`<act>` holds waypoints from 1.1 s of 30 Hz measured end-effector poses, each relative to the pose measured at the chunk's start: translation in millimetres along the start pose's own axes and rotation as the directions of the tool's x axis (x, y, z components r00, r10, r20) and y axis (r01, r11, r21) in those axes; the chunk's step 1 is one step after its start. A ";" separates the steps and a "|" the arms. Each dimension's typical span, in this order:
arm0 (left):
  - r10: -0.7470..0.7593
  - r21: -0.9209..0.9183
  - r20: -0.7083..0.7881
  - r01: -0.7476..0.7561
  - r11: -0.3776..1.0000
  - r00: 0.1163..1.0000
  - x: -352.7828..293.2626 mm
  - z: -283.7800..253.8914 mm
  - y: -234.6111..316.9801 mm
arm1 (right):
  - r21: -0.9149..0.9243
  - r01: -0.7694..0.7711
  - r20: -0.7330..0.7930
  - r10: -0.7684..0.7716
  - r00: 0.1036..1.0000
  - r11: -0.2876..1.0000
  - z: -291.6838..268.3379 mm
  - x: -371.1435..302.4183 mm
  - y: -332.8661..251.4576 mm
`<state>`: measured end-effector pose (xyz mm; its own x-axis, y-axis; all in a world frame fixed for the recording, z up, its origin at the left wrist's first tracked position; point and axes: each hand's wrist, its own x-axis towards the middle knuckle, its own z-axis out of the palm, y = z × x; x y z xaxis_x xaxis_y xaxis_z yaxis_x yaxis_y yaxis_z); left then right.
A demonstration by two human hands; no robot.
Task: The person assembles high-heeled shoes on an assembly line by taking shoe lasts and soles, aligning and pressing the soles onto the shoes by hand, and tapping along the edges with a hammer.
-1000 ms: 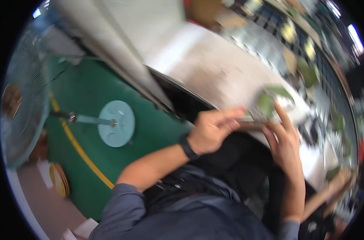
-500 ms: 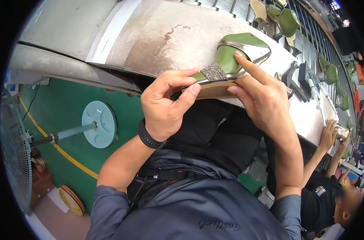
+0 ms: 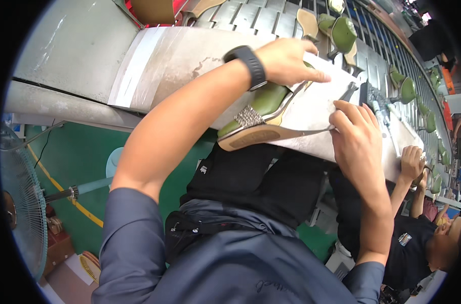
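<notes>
The glossy olive-green shoe last [image 3: 271,99] is held at the counter's near edge, toe pointing left; a rough, glittering grey strap [image 3: 248,116] already crosses its forepart; the smooth, tan, gently curved sole [image 3: 255,136] meets the toe end, while its long rear part stands away from the last, so the work looks part-way, with the rear unjoined; whether the front is fixed or merely resting, I cannot tell.

The left hand [image 3: 286,61] is curled around the last's heel end; the right hand [image 3: 357,131] pinches the sole's narrow far end between thumb and fingers.

Beneath lies the pale, stained, hard-surfaced counter [image 3: 159,76]; near the right hand is a dark metal tool [image 3: 350,91]; beyond, more rounded green lasts [image 3: 343,34] stand on metal slats [image 3: 263,21].
</notes>
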<state>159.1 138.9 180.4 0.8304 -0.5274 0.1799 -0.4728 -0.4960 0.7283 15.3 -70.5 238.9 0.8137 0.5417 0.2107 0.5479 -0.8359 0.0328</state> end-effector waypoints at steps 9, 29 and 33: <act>0.068 -0.410 -0.192 -0.143 0.901 0.979 -55.5 -26.9 -16.9 | 0.530 0.007 -0.282 0.168 0.944 0.848 -9.8 17.3 -32.5; 0.142 -0.551 -0.395 -0.357 0.754 0.908 -80.0 -21.7 -38.1 | 0.231 0.436 -0.646 -0.199 0.737 0.870 53.2 84.1 -53.1; 0.141 -0.549 -0.404 -0.363 0.753 0.904 -80.2 -23.0 -38.0 | 0.231 0.434 -0.664 -0.185 0.724 0.871 56.9 87.0 -53.5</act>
<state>117.3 215.9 153.5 0.8027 -0.2680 0.5328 -0.4956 0.1972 0.8459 67.8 26.4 199.9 0.3592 0.4880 0.7955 0.8752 -0.4722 -0.1056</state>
